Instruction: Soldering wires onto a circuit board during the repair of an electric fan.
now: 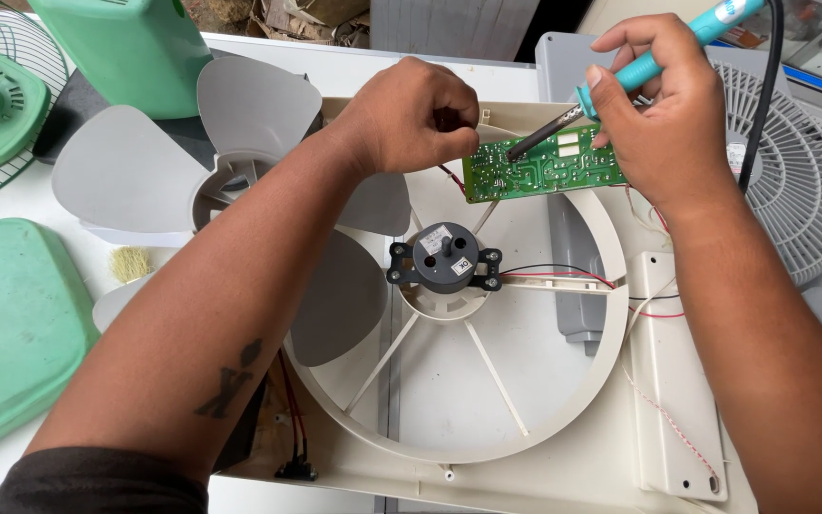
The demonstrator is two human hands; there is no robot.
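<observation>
Green circuit board (542, 171) sits at upper centre of the frame, above the cream fan frame (487, 400) and its black motor (445, 259). The left hand (411, 114) pinches its left edge; the right hand (663, 124) grips a teal soldering iron (639, 69), tip on the board. Grey fan blades (240, 181) lie at left.

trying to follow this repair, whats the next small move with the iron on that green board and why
Probably keep the soldering iron steady on that joint for a moment. Its tip already touches the solder side of the green circuit board, and the left hand pinches the board's upper edge above the fan frame. The right hand holds the iron like a pen.
</observation>
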